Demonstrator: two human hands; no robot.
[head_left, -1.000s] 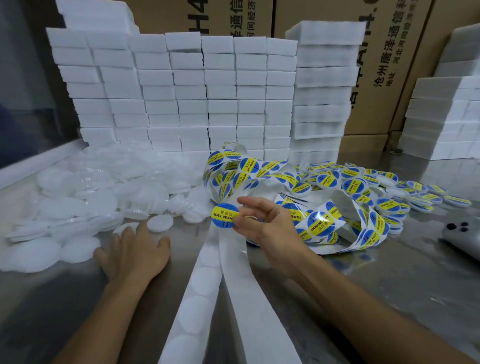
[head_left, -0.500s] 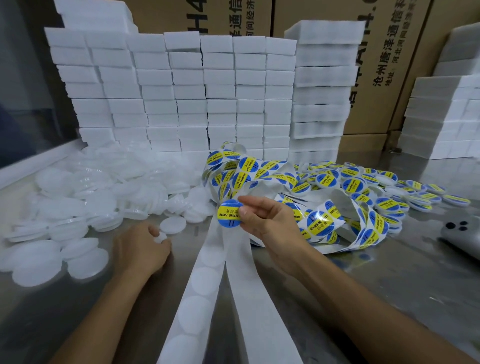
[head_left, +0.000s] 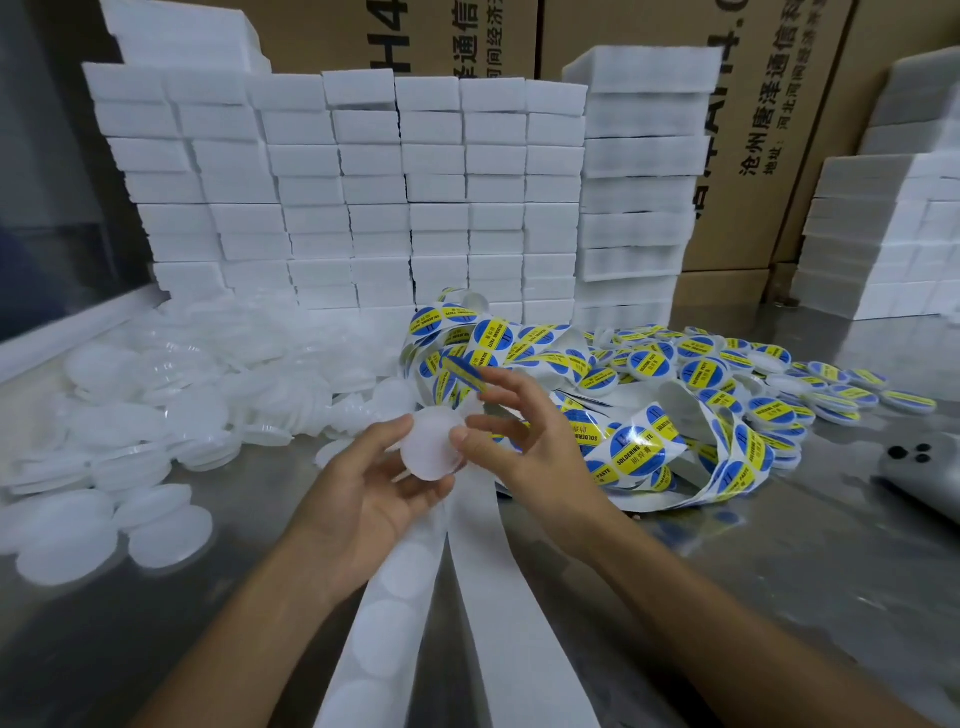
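Note:
My left hand (head_left: 363, 493) holds a round white plastic lid (head_left: 434, 444) above the metal table, thumb on its left rim and fingers curled beneath. My right hand (head_left: 524, 441) touches the lid's right rim with its thumb and pinches a blue-and-yellow round sticker (head_left: 464, 371) between its upper fingers, just above the lid. A strip of sticker backing paper (head_left: 498, 597) with bare round spots runs under both hands toward me. The tangled sticker strip (head_left: 639, 447) with many unpeeled labels lies to the right.
A heap of plain white lids (head_left: 156, 415) covers the table's left side. Labelled lids (head_left: 753, 374) are piled at the right rear. Stacks of white foam blocks (head_left: 363, 197) and cardboard boxes (head_left: 753, 130) stand behind. A grey phone (head_left: 919, 473) lies at the right edge.
My left hand picked a white lid from the heap and lifted it to the centre. My right hand brought the peeled sticker over to meet the lid.

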